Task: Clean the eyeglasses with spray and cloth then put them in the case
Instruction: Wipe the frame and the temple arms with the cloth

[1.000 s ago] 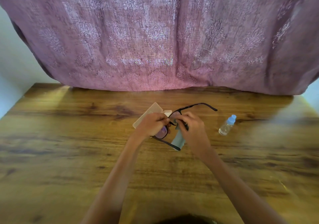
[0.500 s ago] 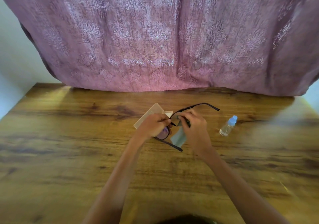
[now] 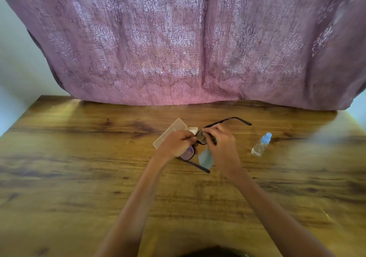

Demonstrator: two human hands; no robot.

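Observation:
Black-framed eyeglasses (image 3: pixel 227 121) with both temples unfolded are held just above the wooden table (image 3: pixel 79 177). My left hand (image 3: pixel 175 144) grips the frame at the nearer, tinted lens (image 3: pixel 187 153). My right hand (image 3: pixel 220 144) pinches a pale blue cloth (image 3: pixel 205 157) around the farther lens, and the cloth's loose end hangs below the fingers. An open beige case (image 3: pixel 168 133) lies on the table behind my left hand, partly hidden by it. A small clear spray bottle (image 3: pixel 260 144) with a blue cap lies on its side to the right of my hands.
A purple patterned curtain (image 3: pixel 178 48) hangs along the table's far edge. The table's left edge runs diagonally at the left, with a pale wall beyond it.
My hands have stayed in the same place. The fingers of my right hand have shifted slightly with the cloth on the farther lens, and the eyeglasses have tilted a little.

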